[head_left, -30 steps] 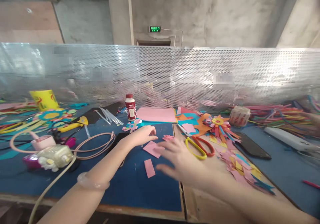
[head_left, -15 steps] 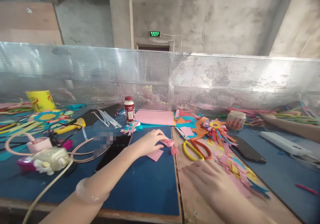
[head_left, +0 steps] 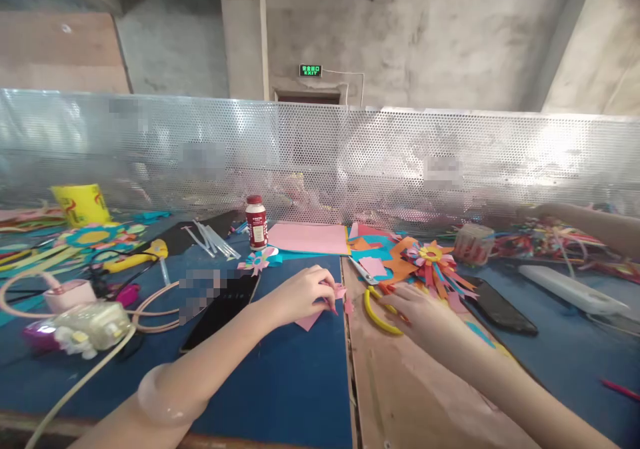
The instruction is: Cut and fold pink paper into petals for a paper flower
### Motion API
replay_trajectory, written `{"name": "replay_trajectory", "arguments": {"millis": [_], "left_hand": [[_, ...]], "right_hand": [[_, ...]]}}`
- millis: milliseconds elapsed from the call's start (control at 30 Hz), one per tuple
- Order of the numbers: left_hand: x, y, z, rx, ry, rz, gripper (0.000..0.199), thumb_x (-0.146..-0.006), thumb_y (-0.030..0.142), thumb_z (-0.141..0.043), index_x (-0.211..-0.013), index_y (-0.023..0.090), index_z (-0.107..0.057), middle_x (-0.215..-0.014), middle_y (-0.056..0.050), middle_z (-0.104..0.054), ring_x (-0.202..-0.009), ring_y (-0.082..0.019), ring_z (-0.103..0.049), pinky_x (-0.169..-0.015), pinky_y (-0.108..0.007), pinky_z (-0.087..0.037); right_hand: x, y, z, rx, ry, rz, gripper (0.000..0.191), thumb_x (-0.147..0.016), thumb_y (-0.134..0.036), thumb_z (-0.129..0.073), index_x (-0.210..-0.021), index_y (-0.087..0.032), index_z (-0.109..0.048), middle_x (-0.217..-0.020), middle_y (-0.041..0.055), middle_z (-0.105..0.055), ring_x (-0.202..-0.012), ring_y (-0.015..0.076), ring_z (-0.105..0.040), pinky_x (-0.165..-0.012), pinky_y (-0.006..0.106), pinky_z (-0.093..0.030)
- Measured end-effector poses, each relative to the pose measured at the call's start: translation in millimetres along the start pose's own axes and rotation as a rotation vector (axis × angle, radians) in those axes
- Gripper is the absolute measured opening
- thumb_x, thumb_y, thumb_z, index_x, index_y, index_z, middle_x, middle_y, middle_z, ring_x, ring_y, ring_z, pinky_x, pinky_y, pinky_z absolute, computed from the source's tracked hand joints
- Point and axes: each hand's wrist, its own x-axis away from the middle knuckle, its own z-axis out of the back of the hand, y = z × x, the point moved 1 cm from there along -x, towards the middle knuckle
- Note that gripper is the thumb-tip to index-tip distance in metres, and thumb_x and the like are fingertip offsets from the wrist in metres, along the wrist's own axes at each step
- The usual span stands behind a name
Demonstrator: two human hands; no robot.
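Observation:
My left hand (head_left: 311,295) is closed in a pinch at a small piece of cut pink paper (head_left: 341,291) above the blue mat. Under its fingers lies a flat pink paper square (head_left: 308,321). My right hand (head_left: 413,310) rests over the scissors, fingers stretched across the handles and apart from a firm grip. The scissors' yellow handle (head_left: 379,315) shows left of the fingers, while the orange one is mostly covered. Their blade (head_left: 363,271) points away from me. Another pink scrap (head_left: 349,306) lies between my two hands.
Beyond my right hand sit a paper-strip flower (head_left: 430,254), a dark phone (head_left: 500,305) and a glass jar (head_left: 474,243). A red bottle (head_left: 257,223) stands near pink sheets (head_left: 307,238). Left are a black tablet-like device (head_left: 220,315), cables and a yellow glue gun (head_left: 137,258). Another person's arm (head_left: 590,222) reaches in.
My right hand has moved forward from the wooden board onto the scissors' handles. My left fingers have curled in around the pink paper. The other person's arm at right has moved up.

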Motion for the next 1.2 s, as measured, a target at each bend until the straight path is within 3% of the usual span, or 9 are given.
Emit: {"name": "replay_trajectory", "arguments": {"millis": [133,300,400,567,700,833,1033,1200], "left_hand": [[5,-9,7.6,-0.097,0.01,0.028,0.011,-0.079,0.021,-0.056,-0.078,0.023,-0.067,-0.084,-0.002,-0.055,-0.085,-0.014,-0.048,-0.075,-0.026,-0.039],[8,-24,12.9,-0.24,-0.065,0.106,0.015,-0.08,0.019,-0.053,-0.076,0.022,-0.067,-0.077,0.0,-0.059,-0.079,-0.014,-0.051,-0.073,-0.026,-0.038],[9,-30,12.6,-0.318,-0.07,0.151,0.016,-0.081,0.018,-0.051,-0.075,0.021,-0.066,-0.078,0.0,-0.061,-0.078,-0.014,-0.053,-0.07,-0.026,-0.037],[11,-32,9.1,-0.369,-0.088,0.19,0.014,-0.078,0.015,-0.051,-0.072,0.02,-0.062,-0.076,0.0,-0.061,-0.077,-0.015,-0.054,-0.067,-0.026,-0.036],[14,-35,6.6,-0.376,-0.094,0.252,0.014,-0.076,0.011,-0.05,-0.074,0.02,-0.06,-0.075,0.001,-0.061,-0.075,-0.015,-0.055,-0.062,-0.025,-0.035],[16,-38,5.4,-0.361,-0.072,0.314,0.012,-0.076,0.013,-0.051,-0.073,0.021,-0.059,-0.076,0.001,-0.061,-0.075,-0.015,-0.056,-0.058,-0.023,-0.034],[18,-38,4.6,-0.36,-0.084,0.409,0.017,-0.077,0.013,-0.047,-0.084,0.022,-0.06,-0.084,-0.001,-0.064,-0.074,-0.016,-0.058,-0.056,-0.023,-0.035],[18,-36,2.5,-0.375,-0.066,0.476,0.019,-0.082,0.019,-0.042,-0.088,0.022,-0.059,-0.087,-0.003,-0.065,-0.079,-0.019,-0.059,-0.06,-0.026,-0.037]], "right_hand": [[-36,-19,-9,0.037,-0.136,0.098,0.015,-0.083,-0.018,-0.045,-0.086,-0.018,-0.06,-0.076,0.0045,-0.06,-0.069,0.0157,-0.057,-0.054,0.024,-0.034],[-40,-17,-25,0.084,-0.102,0.293,0.021,-0.088,-0.018,-0.038,-0.082,-0.016,-0.058,-0.073,0.0048,-0.06,-0.065,0.0141,-0.055,-0.051,0.024,-0.027],[-40,-15,-26,0.085,-0.065,0.329,0.021,-0.088,-0.014,-0.037,-0.079,-0.015,-0.057,-0.071,0.0049,-0.059,-0.063,0.0135,-0.054,-0.05,0.024,-0.025],[-58,-31,-14,-0.11,-0.012,0.245,0.026,-0.09,-0.023,-0.035,-0.082,-0.018,-0.059,-0.074,0.0038,-0.062,-0.065,0.013,-0.055,-0.052,0.023,-0.027],[-76,-37,-11,-0.338,-0.018,0.138,0.021,-0.087,-0.028,-0.041,-0.095,-0.024,-0.059,-0.083,0.0011,-0.065,-0.069,0.0118,-0.056,-0.055,0.021,-0.031],[-79,-22,-19,-0.324,-0.088,-0.071,0.019,-0.082,-0.035,-0.048,-0.092,-0.023,-0.059,-0.066,-0.0006,-0.061,-0.061,0.0127,-0.053,-0.049,0.021,-0.025],[-71,-13,-31,-0.314,-0.155,-0.11,0.015,-0.08,-0.032,-0.049,-0.089,-0.023,-0.057,-0.063,-0.0016,-0.058,-0.055,0.0111,-0.051,-0.047,0.02,-0.023],[-72,-19,-31,-0.439,-0.146,-0.037,0.012,-0.08,-0.026,-0.047,-0.084,-0.024,-0.058,-0.063,-0.0035,-0.057,-0.055,0.0089,-0.05,-0.05,0.019,-0.026]]}}
